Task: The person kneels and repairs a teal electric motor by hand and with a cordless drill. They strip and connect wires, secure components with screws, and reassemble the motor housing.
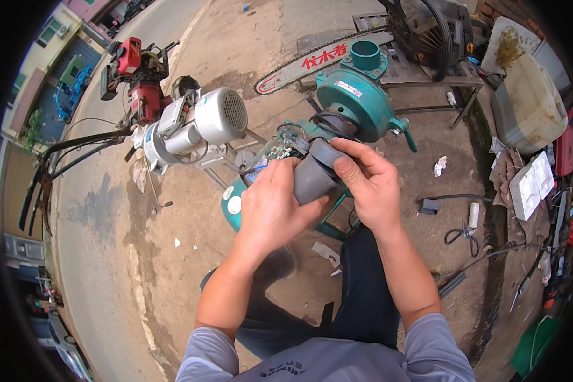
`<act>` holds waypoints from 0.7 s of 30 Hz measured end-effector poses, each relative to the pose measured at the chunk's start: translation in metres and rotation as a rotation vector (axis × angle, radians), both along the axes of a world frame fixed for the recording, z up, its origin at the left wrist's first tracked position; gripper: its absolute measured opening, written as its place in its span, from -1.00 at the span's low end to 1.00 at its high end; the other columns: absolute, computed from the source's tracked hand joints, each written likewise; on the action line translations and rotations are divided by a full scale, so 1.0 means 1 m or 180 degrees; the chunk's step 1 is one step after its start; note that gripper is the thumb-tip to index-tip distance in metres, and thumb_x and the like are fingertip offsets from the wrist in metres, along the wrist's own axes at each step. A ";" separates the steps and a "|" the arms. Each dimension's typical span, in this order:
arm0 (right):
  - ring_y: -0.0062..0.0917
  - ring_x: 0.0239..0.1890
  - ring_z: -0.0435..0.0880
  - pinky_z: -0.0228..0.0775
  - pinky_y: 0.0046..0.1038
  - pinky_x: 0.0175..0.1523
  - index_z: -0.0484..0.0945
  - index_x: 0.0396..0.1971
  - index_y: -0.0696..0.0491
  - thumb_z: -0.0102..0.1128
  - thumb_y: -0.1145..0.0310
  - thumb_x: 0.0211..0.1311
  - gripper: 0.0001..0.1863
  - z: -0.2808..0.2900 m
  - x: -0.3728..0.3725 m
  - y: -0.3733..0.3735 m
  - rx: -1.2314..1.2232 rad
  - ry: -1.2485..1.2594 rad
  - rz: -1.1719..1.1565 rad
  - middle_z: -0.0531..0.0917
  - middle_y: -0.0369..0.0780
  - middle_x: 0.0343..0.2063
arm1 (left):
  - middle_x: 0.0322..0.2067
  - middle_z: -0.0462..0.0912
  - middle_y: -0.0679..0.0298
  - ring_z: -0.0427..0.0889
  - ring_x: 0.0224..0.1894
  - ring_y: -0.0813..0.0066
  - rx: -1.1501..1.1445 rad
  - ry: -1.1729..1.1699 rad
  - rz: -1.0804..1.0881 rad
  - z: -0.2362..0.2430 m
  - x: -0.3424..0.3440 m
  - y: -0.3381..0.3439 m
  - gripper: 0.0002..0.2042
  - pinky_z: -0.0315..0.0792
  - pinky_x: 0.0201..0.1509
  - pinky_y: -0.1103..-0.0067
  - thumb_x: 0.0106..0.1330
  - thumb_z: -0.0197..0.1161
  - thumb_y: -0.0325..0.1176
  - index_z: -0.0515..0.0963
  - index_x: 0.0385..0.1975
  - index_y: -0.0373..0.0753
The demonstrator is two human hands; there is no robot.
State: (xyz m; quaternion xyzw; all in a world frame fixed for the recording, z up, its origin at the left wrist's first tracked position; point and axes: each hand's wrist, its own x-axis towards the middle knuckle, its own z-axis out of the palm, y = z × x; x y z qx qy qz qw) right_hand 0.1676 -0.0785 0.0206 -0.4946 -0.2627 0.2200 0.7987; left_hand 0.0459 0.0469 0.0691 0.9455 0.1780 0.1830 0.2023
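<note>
My left hand (270,207) is wrapped round a dark grey cylinder (311,182), thumb along its lower end. My right hand (374,186) pinches a grey round cap-like piece (325,153) between thumb and fingers at the cylinder's upper end. The piece sits tilted against the cylinder; whether the two are joined I cannot tell. Just beyond my hands stands a green cast machine (353,105) with a round flanged opening on top and a small handle at its right. Part of its green frame (235,207) shows beside my left hand.
A silver electric motor (219,118) and a red engine (143,99) with long handlebars stand at the left. A chainsaw (328,63) rests on a metal bench (433,81) at the far right. Scissors (465,237), a dirty plastic jug (530,105) and scraps lie at the right.
</note>
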 end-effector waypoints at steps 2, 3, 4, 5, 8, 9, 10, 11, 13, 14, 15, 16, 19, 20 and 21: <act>-0.65 -0.05 0.67 0.52 -0.56 0.04 0.58 0.16 0.28 0.45 0.29 0.37 -0.51 -0.004 -0.001 0.001 -0.0312 -0.0474 -0.0164 0.71 -0.17 -0.02 | -0.21 0.67 0.00 0.68 -0.12 -0.07 -0.0070 0.0055 0.0024 0.001 -0.001 0.000 -0.37 0.55 -0.07 0.23 -0.03 0.60 -0.13 0.53 0.01 -0.32; -0.65 -0.06 0.67 0.52 -0.55 0.05 0.58 0.15 0.27 0.46 0.29 0.36 -0.51 -0.005 -0.003 0.000 -0.0287 -0.0260 -0.0137 0.71 -0.18 -0.01 | -0.21 0.66 0.01 0.68 -0.13 -0.06 -0.0107 0.0076 0.0035 0.002 -0.001 0.001 -0.37 0.55 -0.07 0.23 -0.03 0.60 -0.14 0.53 0.01 -0.32; -0.64 -0.06 0.67 0.52 -0.55 0.05 0.58 0.14 0.27 0.46 0.29 0.36 -0.52 -0.006 -0.007 -0.003 -0.0261 -0.0046 -0.0110 0.70 -0.19 0.01 | -0.21 0.66 0.02 0.68 -0.12 -0.05 -0.0099 0.0052 -0.0004 0.002 -0.002 0.001 -0.37 0.55 -0.08 0.23 -0.03 0.59 -0.15 0.52 0.00 -0.34; -0.64 -0.06 0.66 0.53 -0.54 0.06 0.59 0.13 0.26 0.47 0.29 0.35 -0.52 -0.007 -0.011 -0.005 -0.0223 0.0165 -0.0085 0.69 -0.20 0.03 | -0.21 0.65 0.03 0.67 -0.12 -0.04 -0.0078 0.0024 -0.0046 0.003 -0.002 0.001 -0.38 0.55 -0.09 0.22 -0.03 0.59 -0.15 0.52 -0.01 -0.37; -0.63 -0.06 0.67 0.53 -0.51 0.08 0.60 0.11 0.24 0.48 0.29 0.34 -0.53 -0.010 -0.022 -0.004 0.0085 0.0255 -0.0227 0.68 -0.20 0.08 | -0.21 0.65 0.03 0.67 -0.12 -0.03 -0.0060 0.0002 -0.0101 0.005 -0.003 0.001 -0.39 0.55 -0.09 0.22 -0.03 0.59 -0.17 0.52 -0.02 -0.38; -0.62 -0.06 0.67 0.53 -0.50 0.08 0.60 0.12 0.23 0.48 0.29 0.34 -0.54 -0.013 -0.023 -0.003 0.0061 0.0158 -0.0262 0.67 -0.19 0.11 | -0.20 0.65 0.03 0.67 -0.11 -0.03 -0.0054 0.0009 -0.0116 0.005 -0.002 0.000 -0.39 0.55 -0.09 0.22 -0.03 0.59 -0.17 0.51 -0.02 -0.37; -0.61 -0.05 0.67 0.53 -0.49 0.09 0.60 0.12 0.22 0.48 0.29 0.34 -0.54 -0.016 -0.023 -0.002 0.0037 0.0062 -0.0299 0.66 -0.18 0.13 | -0.20 0.65 0.03 0.67 -0.11 -0.03 -0.0108 0.0034 -0.0078 0.006 -0.002 0.000 -0.38 0.55 -0.08 0.22 -0.03 0.60 -0.17 0.51 -0.01 -0.36; -0.59 -0.04 0.68 0.53 -0.47 0.09 0.60 0.13 0.21 0.47 0.29 0.34 -0.54 -0.022 -0.022 -0.001 0.0012 -0.0029 -0.0346 0.65 -0.16 0.15 | -0.19 0.65 0.03 0.67 -0.11 -0.04 -0.0160 0.0064 -0.0050 0.005 -0.002 0.000 -0.38 0.55 -0.07 0.22 -0.03 0.60 -0.17 0.51 -0.01 -0.35; -0.57 -0.06 0.68 0.54 -0.47 0.09 0.60 0.11 0.20 0.48 0.31 0.33 -0.55 -0.032 -0.015 -0.001 -0.0031 -0.0402 -0.0354 0.63 -0.10 0.20 | -0.19 0.65 0.03 0.67 -0.10 -0.04 -0.0188 0.0103 -0.0022 0.004 -0.002 0.000 -0.38 0.56 -0.07 0.23 -0.04 0.61 -0.16 0.51 -0.01 -0.33; -0.57 -0.08 0.69 0.54 -0.47 0.08 0.60 0.10 0.20 0.48 0.31 0.32 -0.56 -0.032 -0.014 -0.002 0.0055 -0.0360 -0.0263 0.62 -0.09 0.20 | -0.18 0.66 0.03 0.68 -0.10 -0.04 -0.0171 0.0120 -0.0022 0.001 -0.003 0.001 -0.38 0.56 -0.07 0.23 -0.04 0.61 -0.16 0.51 0.00 -0.32; -0.56 -0.09 0.69 0.54 -0.48 0.07 0.61 0.10 0.20 0.49 0.32 0.32 -0.56 -0.030 -0.012 -0.003 0.0141 -0.0318 -0.0173 0.62 -0.08 0.21 | -0.18 0.66 0.03 0.68 -0.10 -0.04 -0.0153 0.0139 -0.0022 -0.001 -0.003 0.002 -0.37 0.56 -0.07 0.23 -0.04 0.61 -0.16 0.51 0.00 -0.31; -0.57 -0.15 0.69 0.55 -0.49 0.02 0.62 0.04 0.23 0.50 0.34 0.29 -0.58 -0.027 -0.007 -0.005 0.0206 -0.0152 0.0000 0.63 -0.06 0.20 | -0.18 0.66 0.03 0.68 -0.11 -0.03 -0.0123 0.0107 -0.0028 -0.001 -0.002 0.002 -0.38 0.56 -0.08 0.25 -0.05 0.62 -0.16 0.52 -0.01 -0.30; -0.58 -0.21 0.70 0.58 -0.48 -0.04 0.62 0.01 0.26 0.51 0.38 0.25 -0.59 -0.021 0.014 -0.012 -0.0036 -0.0647 0.0319 0.65 -0.05 0.17 | -0.18 0.66 0.04 0.68 -0.12 -0.04 -0.0233 0.0090 -0.0005 0.004 -0.001 0.001 -0.39 0.56 -0.09 0.26 -0.06 0.62 -0.18 0.52 -0.02 -0.30; -0.59 -0.22 0.70 0.58 -0.47 -0.05 0.62 0.01 0.27 0.52 0.38 0.24 -0.58 -0.016 0.020 -0.015 -0.0133 -0.0818 0.0446 0.66 -0.05 0.16 | -0.18 0.66 0.05 0.68 -0.12 -0.04 -0.0234 0.0054 -0.0001 0.003 -0.002 0.000 -0.39 0.56 -0.09 0.26 -0.07 0.62 -0.18 0.53 -0.02 -0.30; -0.59 -0.23 0.70 0.58 -0.47 -0.07 0.62 0.01 0.27 0.52 0.39 0.23 -0.58 -0.010 0.027 -0.018 -0.0238 -0.0989 0.0574 0.67 -0.05 0.14 | -0.18 0.66 0.05 0.68 -0.12 -0.04 -0.0243 0.0018 0.0002 0.002 -0.003 0.000 -0.39 0.56 -0.09 0.26 -0.07 0.62 -0.19 0.53 -0.02 -0.30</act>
